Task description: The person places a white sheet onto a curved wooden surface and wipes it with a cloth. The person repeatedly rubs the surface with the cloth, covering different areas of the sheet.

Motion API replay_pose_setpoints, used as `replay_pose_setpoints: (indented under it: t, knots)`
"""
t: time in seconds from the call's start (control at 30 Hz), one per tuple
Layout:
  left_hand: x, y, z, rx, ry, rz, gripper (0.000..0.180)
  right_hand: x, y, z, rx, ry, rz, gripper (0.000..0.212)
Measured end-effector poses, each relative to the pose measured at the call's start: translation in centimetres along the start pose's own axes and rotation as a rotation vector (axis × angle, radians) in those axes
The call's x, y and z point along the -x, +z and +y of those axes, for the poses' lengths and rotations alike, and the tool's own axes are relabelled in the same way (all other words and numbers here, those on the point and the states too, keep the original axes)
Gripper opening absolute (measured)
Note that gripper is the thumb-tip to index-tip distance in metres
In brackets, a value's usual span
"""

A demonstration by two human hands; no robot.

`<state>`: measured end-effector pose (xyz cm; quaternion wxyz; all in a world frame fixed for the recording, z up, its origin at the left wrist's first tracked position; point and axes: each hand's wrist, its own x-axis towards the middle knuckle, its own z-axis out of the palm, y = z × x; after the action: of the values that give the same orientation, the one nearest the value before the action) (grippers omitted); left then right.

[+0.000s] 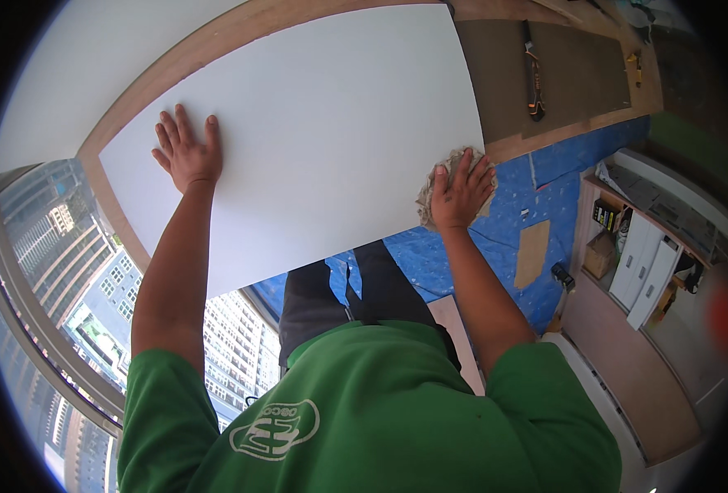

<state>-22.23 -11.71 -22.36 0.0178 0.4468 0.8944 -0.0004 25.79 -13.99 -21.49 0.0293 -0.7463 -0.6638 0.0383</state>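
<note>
A large white sheet [323, 148] lies flat over a wood-edged surface in front of me. My left hand [191, 152] rests on its left part, palm down, with the fingers spread and nothing held. At the sheet's right near corner, my right hand [462, 193] holds a crumpled greyish rag [426, 201] under its palm and fingers. The rag bunches out around the hand and partly overhangs the sheet's edge.
Right of the sheet, a utility knife [534, 82] lies on a brown panel [582, 70]. Farther right is a small yellow tool [637, 70]. Blue sheeting [503, 246] covers the floor. A cabinet [627, 246] stands at right, and a window [60, 238] is at left.
</note>
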Motion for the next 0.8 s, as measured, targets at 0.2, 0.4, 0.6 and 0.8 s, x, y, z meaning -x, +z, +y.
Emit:
replay_pose_setpoints:
  t: [0.2, 0.4, 0.6, 0.8]
  knots:
    - [-0.1, -0.1, 0.0, 0.006, -0.013, 0.005, 0.081, 5.8, -1.4, -3.4, 0.114, -0.034, -0.243, 0.078]
    - [-0.1, 0.1, 0.0, -0.003, -0.008, -0.001, 0.081, -2.8, -0.6, -1.3, -0.077, 0.193, -0.083, 0.078]
    - [-0.1, -0.2, 0.1, -0.021, -0.014, -0.001, 0.08, 3.9, -1.5, -3.2, 0.071, -0.036, -0.181, 0.077]
    - [0.0, -0.2, 0.1, -0.026, -0.01, -0.002, 0.079, -10.2, 0.3, -5.8, 0.005, -0.215, -0.006, 0.079]
